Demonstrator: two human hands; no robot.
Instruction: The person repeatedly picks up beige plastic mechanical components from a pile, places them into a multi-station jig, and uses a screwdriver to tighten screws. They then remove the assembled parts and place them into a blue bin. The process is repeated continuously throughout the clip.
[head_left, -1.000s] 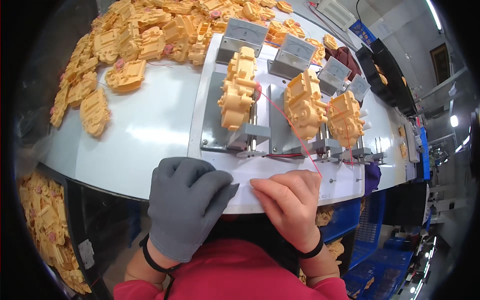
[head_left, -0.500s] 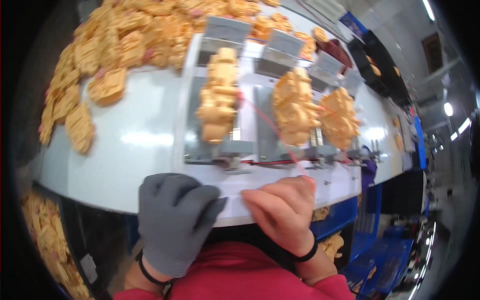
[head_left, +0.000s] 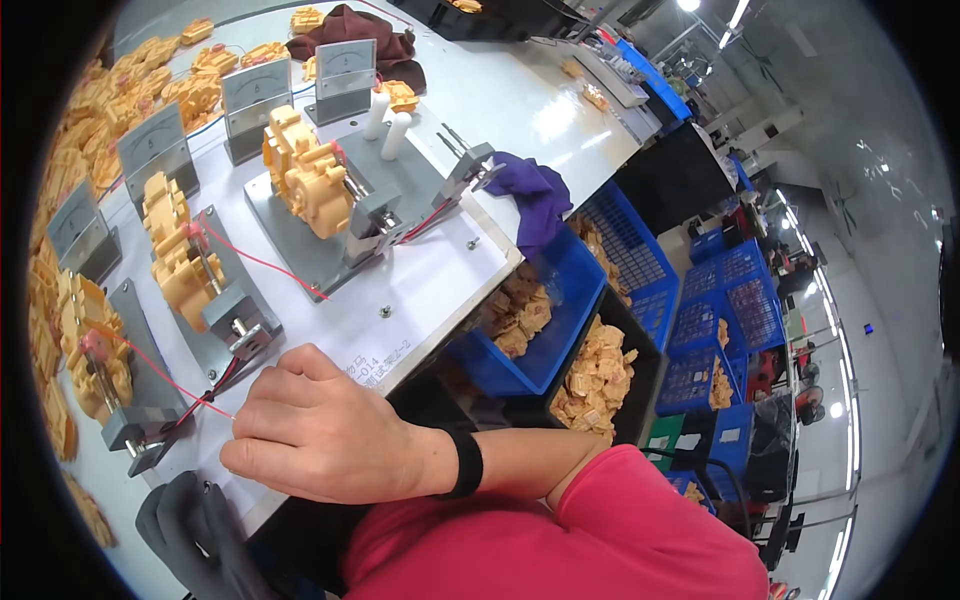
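Housings [head_left: 185, 282] are sitting in jigs [head_left: 375, 210], left, while I'm apparently pausing, right hand [head_left: 310, 425] by a wire [head_left: 176, 384], left hand [head_left: 195, 530] nearer, whether clenched I cannot tell, reaching calling for free fingers.

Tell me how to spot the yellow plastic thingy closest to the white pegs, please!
Start at the big pale table and find the white board on it. Along its row of grey fixtures, look for the yellow plastic housing farthest right in the picture. Unlike the other two mounted housings, it has two white pegs standing just to its right.
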